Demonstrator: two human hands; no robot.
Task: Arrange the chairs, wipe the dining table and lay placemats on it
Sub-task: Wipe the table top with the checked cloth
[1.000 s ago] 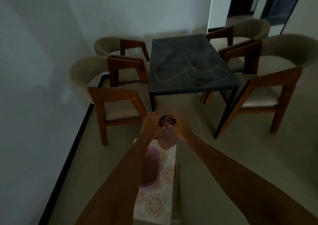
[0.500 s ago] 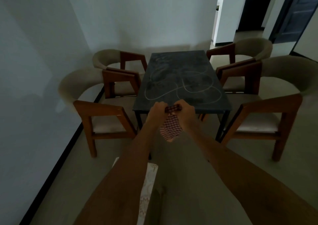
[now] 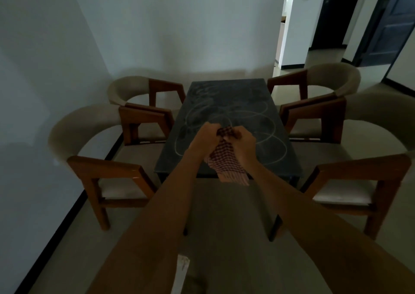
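Observation:
A red-and-white checked cloth (image 3: 225, 163) hangs between my hands over the near end of the dark dining table (image 3: 231, 105). My left hand (image 3: 205, 137) grips its bunched top from the left, and my right hand (image 3: 243, 139) grips it from the right. The tabletop is dusty, with pale looping marks. Two beige armchairs with brown wooden frames stand on the left, a near one (image 3: 98, 159) and a far one (image 3: 139, 96). Two more stand on the right, near (image 3: 368, 177) and far (image 3: 325, 91). A patterned placemat (image 3: 180, 271) shows under my left forearm at the bottom.
White walls close the left side and the back. A black skirting strip (image 3: 58, 230) runs along the left wall. A doorway (image 3: 298, 24) opens at the back right, with a dark blue door (image 3: 390, 24) beside it. Beige floor lies between me and the table.
The table and chairs now look closer and the view has tilted up. Both hands, still holding the cloth, now hang over the table's near end. Less of the placemat shows.

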